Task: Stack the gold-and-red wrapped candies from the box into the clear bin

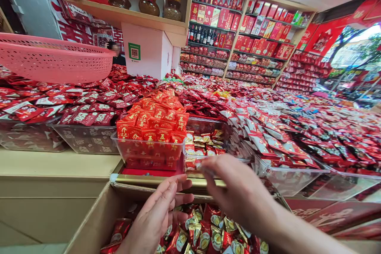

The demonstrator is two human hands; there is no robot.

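My left hand is over the open cardboard box, palm turned inward and fingers apart, with nothing seen in it. Below it the box is filled with red and gold wrapped candies. My right hand reaches across to the front of a clear plastic bin. Its fingers are bent together around a small wrapped candy at the fingertips, partly blurred. Inside that bin lie similar red and gold candies, with bare space toward its back right.
Left of that bin stands a clear bin heaped with bright red packets. More bins of packets extend on both sides. A pink basket rests at the left. Shelves of bottles and boxes line the back.
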